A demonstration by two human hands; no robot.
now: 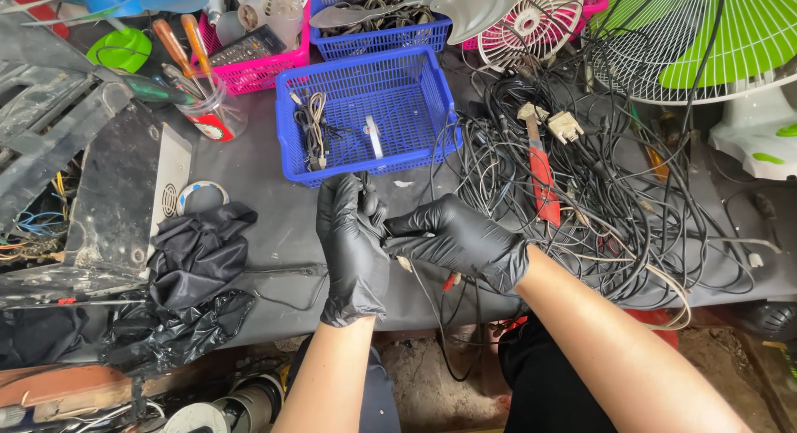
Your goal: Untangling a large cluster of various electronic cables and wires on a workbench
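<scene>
Both gloved hands meet before the blue basket point(365, 109): left hand point(353, 242) and right hand point(457, 238) fingers pinch a thin black cable point(432, 304), keeping it taut

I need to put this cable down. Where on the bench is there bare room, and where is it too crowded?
Bare grey table shows between the blue basket and the crumpled black bag, left of the left hand. The basket floor is mostly free. Right of the right hand, the cable tangle is crowded.
</scene>
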